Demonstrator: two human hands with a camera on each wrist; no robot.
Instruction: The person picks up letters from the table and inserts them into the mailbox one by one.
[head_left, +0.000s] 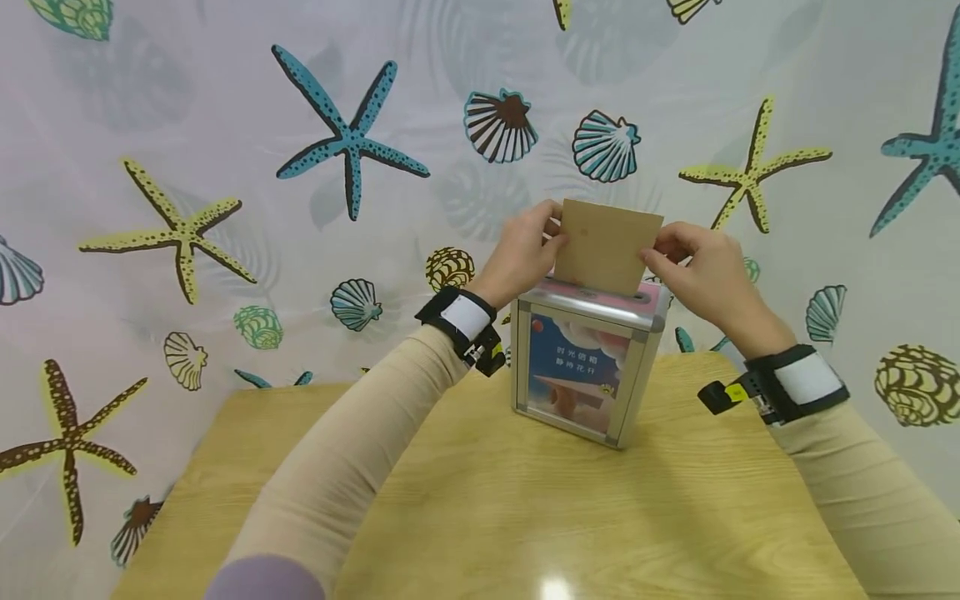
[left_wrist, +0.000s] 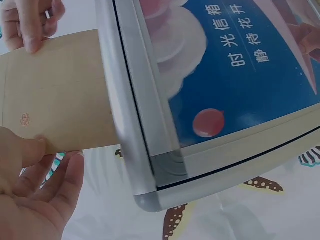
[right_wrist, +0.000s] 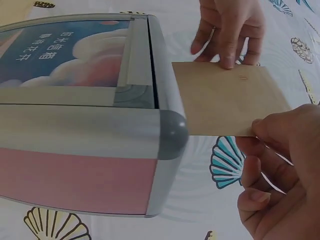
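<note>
A brown paper envelope (head_left: 606, 247) stands upright at the slot in the top of a silver-framed letter box (head_left: 577, 375), its lower edge hidden behind the front rim. My left hand (head_left: 528, 250) pinches the envelope's left edge between thumb and fingers. On the opposite side, my right hand (head_left: 697, 267) pinches the right edge the same way. The left wrist view shows a small red mark on the envelope (left_wrist: 60, 95) near the left thumb. In the right wrist view, the box's metal corner (right_wrist: 172, 132) lies close beside the envelope (right_wrist: 225, 100).
The box stands toward the back of a wooden table (head_left: 480, 500), its front panel blue and pink with white characters. Behind it hangs a pale cloth (head_left: 420, 225) printed with starfish and shells. Both wrists wear black straps with small cameras.
</note>
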